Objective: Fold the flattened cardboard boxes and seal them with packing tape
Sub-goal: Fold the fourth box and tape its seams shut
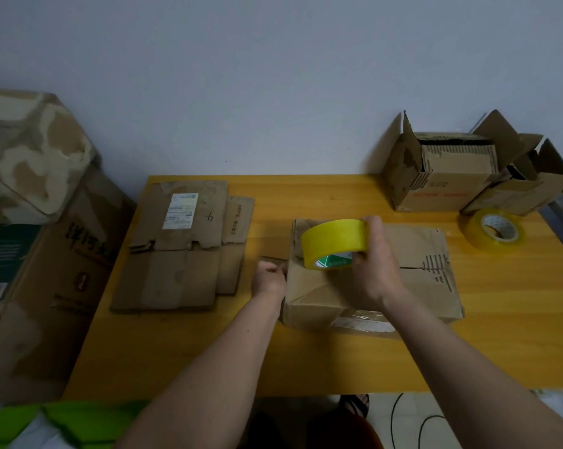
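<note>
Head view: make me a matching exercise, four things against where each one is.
Things:
1. yellow tape roll
2. spare tape roll
3. flattened boxes
4. open boxes

Places:
A. stacked left of the folded box
B. lying flat near the table's right edge
C. by the wall, far right
D. gripped by the right hand

Pairs: 1-D, 2-B, 3-A, 4-C
</note>
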The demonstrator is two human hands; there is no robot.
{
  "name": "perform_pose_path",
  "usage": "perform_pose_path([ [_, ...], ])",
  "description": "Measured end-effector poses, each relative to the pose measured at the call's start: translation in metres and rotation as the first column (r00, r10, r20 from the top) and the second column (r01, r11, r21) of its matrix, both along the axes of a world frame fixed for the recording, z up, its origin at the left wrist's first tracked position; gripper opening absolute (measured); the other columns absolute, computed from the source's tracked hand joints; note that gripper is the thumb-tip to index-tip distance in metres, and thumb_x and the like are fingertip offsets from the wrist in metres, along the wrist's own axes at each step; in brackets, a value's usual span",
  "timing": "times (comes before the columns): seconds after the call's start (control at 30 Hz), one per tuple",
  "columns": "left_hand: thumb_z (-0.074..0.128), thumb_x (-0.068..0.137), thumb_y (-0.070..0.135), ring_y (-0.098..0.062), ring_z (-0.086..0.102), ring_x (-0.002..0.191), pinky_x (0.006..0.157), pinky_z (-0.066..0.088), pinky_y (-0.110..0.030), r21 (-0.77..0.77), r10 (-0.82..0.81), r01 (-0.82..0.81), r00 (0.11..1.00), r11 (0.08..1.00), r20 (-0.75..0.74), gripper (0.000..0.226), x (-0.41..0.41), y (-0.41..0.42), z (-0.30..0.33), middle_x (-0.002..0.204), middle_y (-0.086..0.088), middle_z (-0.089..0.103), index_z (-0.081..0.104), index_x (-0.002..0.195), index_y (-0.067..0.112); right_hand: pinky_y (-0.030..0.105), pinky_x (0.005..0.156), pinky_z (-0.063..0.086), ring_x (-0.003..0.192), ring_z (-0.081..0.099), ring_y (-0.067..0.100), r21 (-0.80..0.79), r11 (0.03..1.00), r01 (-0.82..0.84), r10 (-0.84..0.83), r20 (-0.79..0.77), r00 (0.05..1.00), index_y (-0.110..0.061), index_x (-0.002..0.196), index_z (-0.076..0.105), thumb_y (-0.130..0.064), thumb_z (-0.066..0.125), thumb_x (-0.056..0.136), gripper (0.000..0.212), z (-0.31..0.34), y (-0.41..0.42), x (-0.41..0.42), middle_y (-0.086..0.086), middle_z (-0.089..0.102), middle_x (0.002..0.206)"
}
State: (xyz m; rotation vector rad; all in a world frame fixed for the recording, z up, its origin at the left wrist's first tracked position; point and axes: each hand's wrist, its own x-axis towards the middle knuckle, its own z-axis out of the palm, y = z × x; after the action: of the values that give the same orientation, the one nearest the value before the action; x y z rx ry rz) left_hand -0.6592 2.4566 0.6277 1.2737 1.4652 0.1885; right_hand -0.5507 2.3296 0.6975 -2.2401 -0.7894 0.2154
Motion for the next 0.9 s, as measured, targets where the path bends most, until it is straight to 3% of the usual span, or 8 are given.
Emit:
perform_pose_path([
  [0.07,0.062,0.094,0.026,-0.029,0.058,0.104,0.089,0.05,-0.04,-0.05,-0.038,0.035,0.998,0.998,-0.056,0.036,-0.002,0.004,0.0,0.125,-0.015,0.056,0.048,0.12,0.006,0.033,0.072,0.032,0.094,0.046,0.026,-0.001,1.0,0.003,-0.003,-0.012,1.0,-0.012,0.122,0.039,0.01,0.053,0.08,0.049,0.002,0.0,0.0,0.006,0.046,0.103],
  [0.17,0.052,0.098,0.013,-0.026,0.053,0.121,0.094,0.044,-0.03,0.256,-0.066,0.048,0.996,0.966,0.065,0.029,-0.008,0.001,0.012,0.131,-0.009,0.054,0.049,0.127,0.01,0.034,0.073,0.035,0.098,0.048,0.029,-0.008,1.0,0.002,-0.003,-0.027,1.0,-0.012,0.123,0.039,0.009,0.053,0.081,0.049,0.002,-0.001,0.0,0.011,0.049,0.108],
  [0.27,0.038,0.103,0.023,-0.015,0.027,0.141,0.11,0.028,-0.03,0.389,-0.441,0.323,0.857,0.863,0.267,0.048,-0.017,-0.02,0.019,0.155,0.002,0.03,0.028,0.15,0.023,0.039,0.08,0.041,0.105,0.049,0.028,0.026,0.999,0.027,-0.025,-0.073,0.997,-0.012,0.126,0.04,0.009,0.055,0.082,0.051,0.003,0.0,-0.001,0.012,0.05,0.115],
  [0.33,0.046,0.098,0.035,-0.005,-0.002,0.145,0.116,0.009,-0.034,0.375,-0.659,0.569,0.73,0.732,0.178,0.076,-0.023,-0.032,0.014,0.161,0.014,-0.006,-0.006,0.153,0.034,0.039,0.088,0.044,0.109,0.048,0.025,0.07,0.994,0.079,-0.067,-0.161,0.985,-0.012,0.129,0.042,0.007,0.056,0.084,0.051,0.002,-0.002,0.0,0.009,0.051,0.118],
  [0.43,0.071,0.076,0.057,0.001,-0.017,0.14,0.112,0.004,-0.029,0.473,-0.766,0.672,0.642,0.57,0.011,0.122,-0.026,-0.028,0.014,0.151,0.024,-0.034,-0.027,0.146,0.036,0.023,0.068,0.041,0.098,0.049,0.017,0.111,0.983,0.144,-0.103,-0.317,0.943,-0.012,0.125,0.047,-0.001,0.06,0.088,0.041,-0.002,-0.005,0.001,0.005,0.053,0.108],
  [0.53,0.076,0.058,0.071,0.001,-0.032,0.138,0.113,-0.007,-0.03,0.538,-0.797,0.738,0.575,0.408,-0.183,0.143,-0.017,-0.014,0.021,0.145,0.022,-0.043,-0.034,0.142,0.033,0.017,0.059,0.033,0.089,0.047,0.014,0.106,0.978,0.178,-0.129,-0.363,0.923,-0.014,0.121,0.05,-0.007,0.059,0.09,0.033,-0.008,-0.006,0.001,0.001,0.053,0.101],
  [0.67,0.063,0.042,0.089,-0.006,-0.038,0.136,0.117,-0.015,-0.037,0.441,-0.755,0.868,0.443,0.227,-0.483,0.156,-0.011,-0.004,0.018,0.145,0.013,-0.043,-0.035,0.143,0.022,0.023,0.059,0.034,0.091,0.05,0.017,0.092,0.983,0.162,-0.117,-0.367,0.923,-0.013,0.116,0.048,-0.009,0.055,0.093,0.024,-0.006,-0.003,0.002,0.002,0.053,0.1],
  [0.9,0.049,0.043,0.097,-0.011,-0.04,0.136,0.117,-0.017,-0.04,0.393,-0.709,0.908,0.375,0.148,-0.598,0.154,-0.008,-0.006,0.023,0.144,0.005,-0.046,-0.034,0.145,0.016,0.027,0.078,0.038,0.099,0.051,0.018,0.089,0.995,0.047,-0.023,-0.25,0.968,-0.011,0.121,0.045,0.005,0.052,0.087,0.039,0.006,-0.01,0.009,0.001,0.051,0.104],
])
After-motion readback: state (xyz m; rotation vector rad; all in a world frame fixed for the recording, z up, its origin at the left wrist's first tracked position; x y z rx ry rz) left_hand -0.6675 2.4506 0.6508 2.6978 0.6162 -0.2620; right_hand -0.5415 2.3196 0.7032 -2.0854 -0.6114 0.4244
